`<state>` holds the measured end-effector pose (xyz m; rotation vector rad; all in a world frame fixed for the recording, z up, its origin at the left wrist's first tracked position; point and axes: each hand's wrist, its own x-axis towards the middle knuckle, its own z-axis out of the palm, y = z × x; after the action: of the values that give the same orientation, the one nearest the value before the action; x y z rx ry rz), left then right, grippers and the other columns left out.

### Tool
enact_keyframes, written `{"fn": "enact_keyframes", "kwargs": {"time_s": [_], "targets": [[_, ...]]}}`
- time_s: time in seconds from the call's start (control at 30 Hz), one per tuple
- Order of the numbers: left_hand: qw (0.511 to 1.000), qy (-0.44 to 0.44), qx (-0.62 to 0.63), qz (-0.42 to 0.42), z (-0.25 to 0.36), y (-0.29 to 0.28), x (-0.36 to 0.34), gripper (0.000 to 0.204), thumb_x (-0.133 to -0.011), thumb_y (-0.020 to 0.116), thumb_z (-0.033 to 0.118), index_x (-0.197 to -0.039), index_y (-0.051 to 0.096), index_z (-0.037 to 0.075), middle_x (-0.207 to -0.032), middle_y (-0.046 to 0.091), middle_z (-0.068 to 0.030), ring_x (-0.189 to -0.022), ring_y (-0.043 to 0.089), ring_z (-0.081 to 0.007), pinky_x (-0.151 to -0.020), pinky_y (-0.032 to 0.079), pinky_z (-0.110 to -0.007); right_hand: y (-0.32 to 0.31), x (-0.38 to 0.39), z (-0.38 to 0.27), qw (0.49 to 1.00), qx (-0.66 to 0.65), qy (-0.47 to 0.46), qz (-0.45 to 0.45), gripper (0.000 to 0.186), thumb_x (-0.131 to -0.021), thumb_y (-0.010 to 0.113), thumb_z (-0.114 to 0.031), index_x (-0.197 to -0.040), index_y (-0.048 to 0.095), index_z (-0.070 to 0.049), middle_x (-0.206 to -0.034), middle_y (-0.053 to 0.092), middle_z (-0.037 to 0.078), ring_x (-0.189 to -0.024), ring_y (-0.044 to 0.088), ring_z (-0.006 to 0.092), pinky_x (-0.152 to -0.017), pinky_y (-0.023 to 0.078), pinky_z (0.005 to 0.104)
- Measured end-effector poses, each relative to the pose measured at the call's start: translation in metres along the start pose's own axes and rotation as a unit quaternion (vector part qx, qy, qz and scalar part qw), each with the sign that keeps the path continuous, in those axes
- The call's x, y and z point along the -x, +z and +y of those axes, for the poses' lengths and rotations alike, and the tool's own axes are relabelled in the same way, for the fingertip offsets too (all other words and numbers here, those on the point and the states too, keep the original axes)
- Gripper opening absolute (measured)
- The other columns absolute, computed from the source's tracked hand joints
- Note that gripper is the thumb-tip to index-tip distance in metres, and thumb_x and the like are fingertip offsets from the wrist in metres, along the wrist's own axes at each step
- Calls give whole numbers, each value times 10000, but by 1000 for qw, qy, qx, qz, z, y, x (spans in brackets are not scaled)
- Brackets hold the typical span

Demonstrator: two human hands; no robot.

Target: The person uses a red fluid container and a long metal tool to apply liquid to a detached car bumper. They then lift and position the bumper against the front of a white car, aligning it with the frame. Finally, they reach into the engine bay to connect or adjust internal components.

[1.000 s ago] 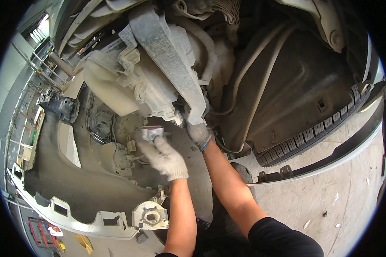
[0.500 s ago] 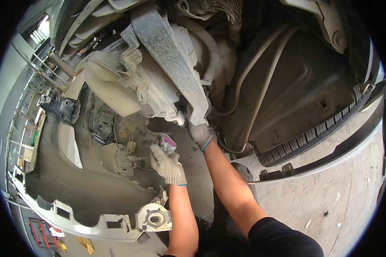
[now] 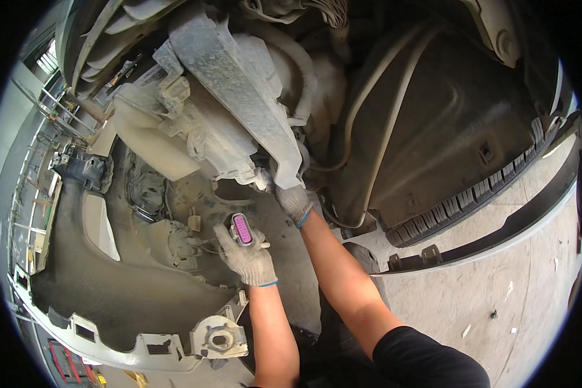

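Observation:
My left hand (image 3: 246, 257), in a knitted work glove with a blue cuff edge, is closed around an electrical connector (image 3: 242, 229). The connector is grey, and its pink face with rows of small holes is turned up. Beside it, my gloved right hand (image 3: 295, 204) reaches behind the lower end of a dusty metal beam (image 3: 239, 84); its fingers are hidden there. Pale plastic housing (image 3: 220, 123) of the car's front end hangs just left of the beam.
A bumper cover (image 3: 142, 284) lies on the left, its mounting tabs along the near edge. To the right are a dark wheel-arch liner (image 3: 446, 136), a tyre (image 3: 459, 210) and a curved trim edge (image 3: 498, 242) above the concrete floor (image 3: 459, 310). Two hoses (image 3: 388, 123) run down the liner.
The connector has turned in my left hand, so its pink face now shows fully. My left hand has shifted slightly left and down. My right hand stays behind the beam's end.

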<state>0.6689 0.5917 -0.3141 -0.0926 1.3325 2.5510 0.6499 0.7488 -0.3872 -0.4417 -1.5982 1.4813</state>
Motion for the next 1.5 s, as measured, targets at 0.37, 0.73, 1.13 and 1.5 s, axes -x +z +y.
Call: {"fn": "enact_keyframes", "kwargs": {"time_s": [0.37,0.73,1.13,1.5], "targets": [[847,258,-459,69,-21,9,-6,327,-984,499,145,-1246,493,-50,-986,676,-213,-804,679,-318,-722,537,-407,3,8,38,991,133,-25,-25,431,-981,482,-129,-1404,411,-85,-1317,553,106,-1162,565,216,-991,447,330],[795,204,-564,92,-30,10,-26,279,-963,519,211,-1124,549,-15,-1014,661,-249,-928,652,-377,-785,501,-441,-7,7,-57,989,50,-90,-104,463,-979,519,-187,-1412,381,-100,-1317,541,67,-1190,552,220,-965,495,362],[784,218,-567,126,-10,38,-23,298,-955,514,181,-1146,540,-45,-1037,651,-275,-941,646,-404,-787,502,-452,-5,-3,-7,955,-285,70,-40,454,-910,652,-238,-1303,513,-57,-1179,630,60,-1045,593,142,-893,500,323],[812,360,-455,63,-12,50,-24,277,-941,532,162,-1127,546,-43,-1009,643,-264,-898,643,-403,-775,512,-455,5,4,43,998,32,-47,38,531,-943,569,-235,-1417,396,-70,-1303,573,148,-1175,569,271,-978,449,342]]}}
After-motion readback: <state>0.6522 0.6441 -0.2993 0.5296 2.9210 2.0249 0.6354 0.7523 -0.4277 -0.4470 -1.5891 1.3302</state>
